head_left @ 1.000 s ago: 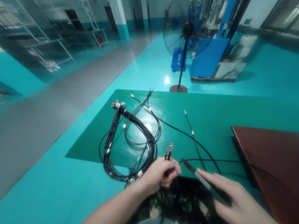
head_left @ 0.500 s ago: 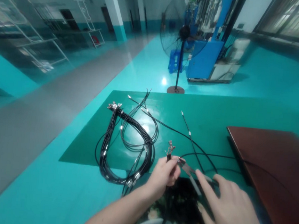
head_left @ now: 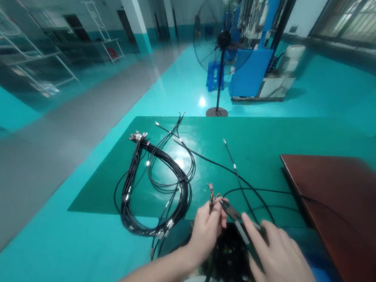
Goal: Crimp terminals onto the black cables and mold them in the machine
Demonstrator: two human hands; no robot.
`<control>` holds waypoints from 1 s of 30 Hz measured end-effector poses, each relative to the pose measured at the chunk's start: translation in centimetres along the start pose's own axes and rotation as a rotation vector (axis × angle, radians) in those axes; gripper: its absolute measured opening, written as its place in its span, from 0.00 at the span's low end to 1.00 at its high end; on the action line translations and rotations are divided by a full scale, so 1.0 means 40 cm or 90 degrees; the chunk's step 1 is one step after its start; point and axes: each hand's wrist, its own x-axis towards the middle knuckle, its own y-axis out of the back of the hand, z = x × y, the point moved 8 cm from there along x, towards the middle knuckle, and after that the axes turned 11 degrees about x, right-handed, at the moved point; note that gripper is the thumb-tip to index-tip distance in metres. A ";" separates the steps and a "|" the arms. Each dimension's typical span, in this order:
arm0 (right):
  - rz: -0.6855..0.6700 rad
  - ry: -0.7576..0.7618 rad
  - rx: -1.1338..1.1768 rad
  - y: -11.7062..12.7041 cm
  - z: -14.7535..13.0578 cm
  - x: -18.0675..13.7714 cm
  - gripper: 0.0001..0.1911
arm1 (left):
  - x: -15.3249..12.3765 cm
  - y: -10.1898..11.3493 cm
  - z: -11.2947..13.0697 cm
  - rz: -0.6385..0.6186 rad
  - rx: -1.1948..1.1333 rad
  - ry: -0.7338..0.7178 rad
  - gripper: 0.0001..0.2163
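Note:
My left hand is closed in a pinch on the end of a black cable whose small metal terminal sticks up above the fingers. My right hand grips a slim pair of pliers, forefinger stretched along the tool, and the jaws touch the cable end just right of my left fingertips. Both hands hover at the near edge of the green mat. A thick looped bundle of black cables with metal ends lies on the mat to the left of my hands.
Loose single cables trail across the mat toward a dark brown board on the right. Dark flowered cloth lies under my hands. Beyond the table stand a pedestal fan and a blue machine on the teal floor.
My right hand has brought the pliers leftward until the jaws meet the cable end. My left hand has turned a little more upright, still pinching the cable. The view shifted slightly.

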 end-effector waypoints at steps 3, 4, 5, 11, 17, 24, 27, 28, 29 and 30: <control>-0.001 -0.005 -0.025 0.008 0.000 0.008 0.32 | 0.001 0.000 0.000 0.005 0.011 -0.006 0.18; 0.001 -0.012 -0.041 0.015 0.000 0.012 0.32 | 0.002 -0.001 0.000 0.002 0.017 -0.007 0.18; 0.004 -0.018 -0.057 0.022 0.000 0.016 0.32 | 0.002 -0.003 0.000 -0.005 0.024 -0.009 0.19; -0.006 0.011 -0.110 0.038 0.000 0.028 0.31 | 0.007 -0.003 0.004 -0.020 0.071 -0.025 0.19; -0.014 0.028 -0.109 0.040 0.013 0.032 0.30 | 0.001 -0.002 0.019 -0.022 0.151 -0.069 0.18; -0.026 0.069 -0.101 0.058 0.006 0.042 0.32 | -0.007 0.000 0.045 -0.027 0.252 -0.131 0.12; -0.036 0.064 -0.076 0.058 0.006 0.047 0.32 | -0.009 0.000 0.038 -0.026 0.243 -0.136 0.12; -0.041 0.063 -0.073 0.055 0.004 0.048 0.32 | -0.009 0.002 0.035 -0.021 0.238 -0.134 0.12; -0.047 0.064 -0.074 0.052 0.002 0.049 0.33 | -0.010 0.004 0.031 -0.015 0.233 -0.132 0.12; -0.052 0.065 -0.078 0.047 0.000 0.049 0.33 | -0.010 0.006 0.028 -0.009 0.231 -0.130 0.12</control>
